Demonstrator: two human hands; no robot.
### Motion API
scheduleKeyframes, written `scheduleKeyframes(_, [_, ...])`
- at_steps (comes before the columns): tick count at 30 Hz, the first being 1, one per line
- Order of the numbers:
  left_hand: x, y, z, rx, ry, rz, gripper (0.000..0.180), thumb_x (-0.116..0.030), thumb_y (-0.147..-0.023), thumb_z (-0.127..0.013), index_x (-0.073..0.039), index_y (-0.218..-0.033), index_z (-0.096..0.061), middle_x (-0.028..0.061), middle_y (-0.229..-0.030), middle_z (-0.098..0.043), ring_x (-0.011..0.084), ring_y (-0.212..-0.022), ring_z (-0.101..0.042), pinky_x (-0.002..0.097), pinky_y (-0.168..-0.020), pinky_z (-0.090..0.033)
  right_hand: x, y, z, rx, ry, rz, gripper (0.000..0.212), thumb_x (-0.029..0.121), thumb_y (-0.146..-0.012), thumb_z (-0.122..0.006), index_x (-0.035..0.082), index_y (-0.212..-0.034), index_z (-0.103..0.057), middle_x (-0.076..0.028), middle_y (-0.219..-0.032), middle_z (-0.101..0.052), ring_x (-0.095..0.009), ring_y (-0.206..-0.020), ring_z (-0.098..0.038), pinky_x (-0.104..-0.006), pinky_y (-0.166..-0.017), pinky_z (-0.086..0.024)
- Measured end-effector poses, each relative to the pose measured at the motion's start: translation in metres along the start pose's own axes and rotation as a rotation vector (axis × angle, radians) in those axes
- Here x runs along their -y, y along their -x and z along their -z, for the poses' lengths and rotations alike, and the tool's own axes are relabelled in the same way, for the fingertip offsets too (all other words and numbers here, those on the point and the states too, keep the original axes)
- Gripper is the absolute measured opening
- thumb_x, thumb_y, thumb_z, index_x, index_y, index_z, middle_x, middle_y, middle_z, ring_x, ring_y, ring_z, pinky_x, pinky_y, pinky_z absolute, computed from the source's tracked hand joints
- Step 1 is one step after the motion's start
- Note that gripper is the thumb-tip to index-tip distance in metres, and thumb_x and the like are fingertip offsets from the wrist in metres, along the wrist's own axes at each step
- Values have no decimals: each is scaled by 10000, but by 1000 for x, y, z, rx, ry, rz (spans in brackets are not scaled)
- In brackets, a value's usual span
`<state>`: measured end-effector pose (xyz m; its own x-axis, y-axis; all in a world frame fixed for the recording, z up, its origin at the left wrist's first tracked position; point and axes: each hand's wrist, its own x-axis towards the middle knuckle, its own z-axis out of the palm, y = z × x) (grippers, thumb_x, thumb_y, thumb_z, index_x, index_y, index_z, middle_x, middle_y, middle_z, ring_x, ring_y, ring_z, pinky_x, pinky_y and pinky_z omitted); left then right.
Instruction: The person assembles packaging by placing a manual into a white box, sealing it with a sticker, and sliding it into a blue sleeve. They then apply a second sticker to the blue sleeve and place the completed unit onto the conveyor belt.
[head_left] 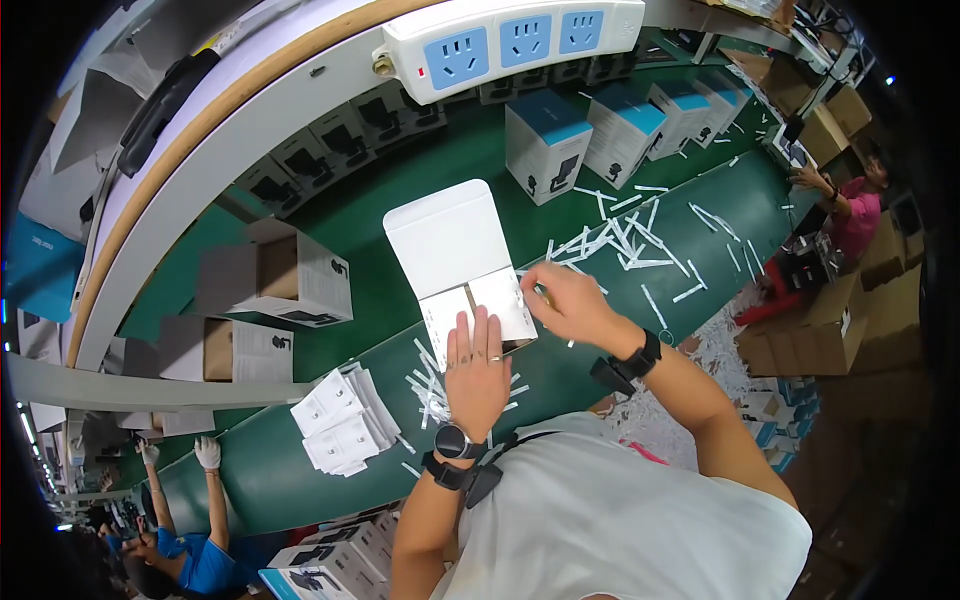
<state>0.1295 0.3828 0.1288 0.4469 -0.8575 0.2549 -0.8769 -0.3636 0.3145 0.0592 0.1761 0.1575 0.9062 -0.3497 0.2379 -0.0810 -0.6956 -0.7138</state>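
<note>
A white carton point(450, 235) stands in front of me with its lid raised toward the far side. Inside it, white inner flaps point(512, 305) lie folded inward, with a narrow brown gap between them. My left hand point(477, 370) rests flat on those flaps, fingers stretched out and a ring on one. At the carton's right edge is my right hand point(570, 300), its fingers curled together; whatever they grip, if anything, is hidden. Thin white strips point(430, 395) lie scattered beside the carton, and more strips point(630, 240) lie to its right.
Left of me are a stack of white leaflets point(345, 420) and two open cartons point(325, 285). Closed blue-topped boxes point(550, 145) line the back right. A power strip point(515, 45) hangs above. Co-workers are at the lower left point(205, 555) and far right point(858, 215).
</note>
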Motion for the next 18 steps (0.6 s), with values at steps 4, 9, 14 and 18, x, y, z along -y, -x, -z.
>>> scheduleKeyframes(4, [0,2,-4,-24,-19,-4,681,-142,-847,-714,22,-1453,-449,213,-1524,-436,383,-1425,-404,508,-1171,-317,-13,-19,-6,-75,187,-66,140,209,-898,-684,77,-902,-637,-93,-824,-679,-319,-757,-683,-392,-648,-534])
scheduleKeyframes(9, [1,1,-3,-37,2,-24,664,-130,-848,-703,21,-1445,-457,208,-1515,-450,379,-1417,-415,498,-1166,-327,-15,-16,-10,-113,209,-74,142,209,-882,-711,85,-891,-642,-78,-833,-685,-306,-742,-685,-389,-622,-533])
scheduleKeyframes(14, [1,1,0,-30,2,-20,672,-122,-841,-704,22,-1449,-455,206,-1520,-447,380,-1421,-411,492,-1163,-334,-12,-14,-8,-135,220,-83,140,204,-877,-714,86,-872,-639,-74,-823,-683,-302,-726,-686,-390,-602,-531])
scheduleKeyframes(18, [2,1,0,-21,-11,-29,680,-123,-839,-707,22,-1452,-451,206,-1521,-445,382,-1421,-413,490,-1164,-335,-11,-17,-16,-109,219,-58,155,212,-860,-732,94,-852,-632,-66,-796,-668,-299,-709,-681,-387,-590,-533])
